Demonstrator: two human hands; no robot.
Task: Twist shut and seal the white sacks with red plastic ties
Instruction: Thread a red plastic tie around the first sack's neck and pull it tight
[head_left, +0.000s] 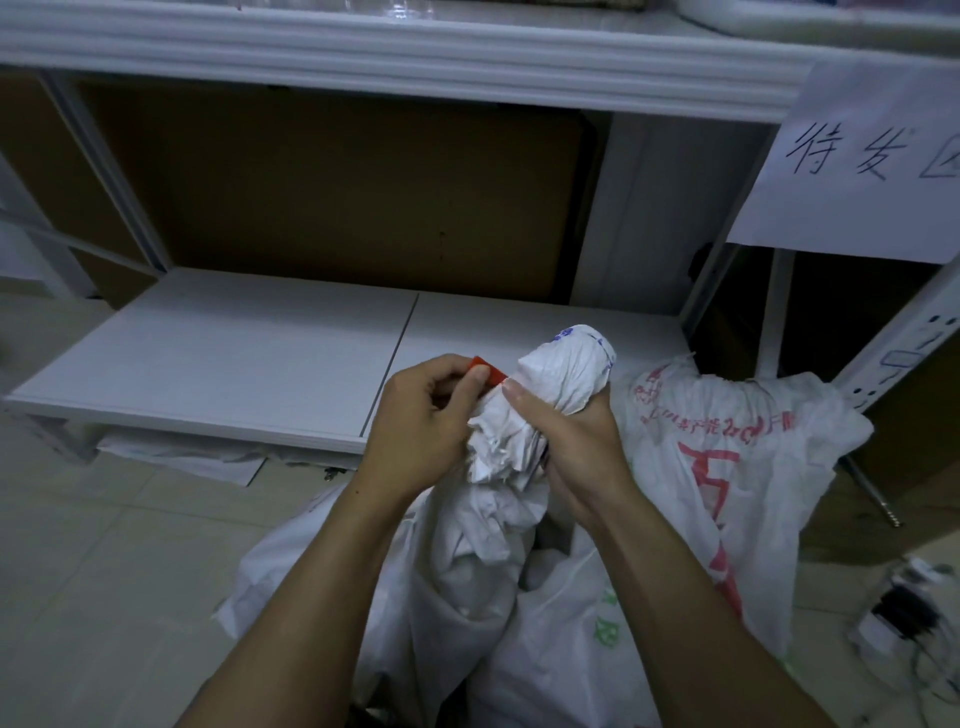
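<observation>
In the centre of the frame, a white sack (498, 519) stands on the floor (104, 545), and its top is gathered into a twisted neck (561, 374) that points up and a little to the right. The right hand (576, 447) is wrapped around this neck from the right side, with the fingers closed on the cloth and the thumb lying along it toward the upper left. The left hand (426, 415) is just left of the neck, touching the bunched cloth. Its thumb and fingers are pressed together on a red tie (485, 370), and only a short red piece shows above the fingers, next to the tip of the right thumb. I cannot tell if the tie already goes around the neck.

To the right of the centre, a second sack (727, 467) with red print lies against the first one, with its mouth loosely gathered. In the lower middle, another sack (582, 649) with green print lies in front.

Behind the hands, a low white shelf (234, 353) crosses the middle of the frame. In the upper right, a paper sign (857, 156) with handwritten characters hangs from the upper board. In the lower right corner, some cables (904, 613) lie on the floor.
</observation>
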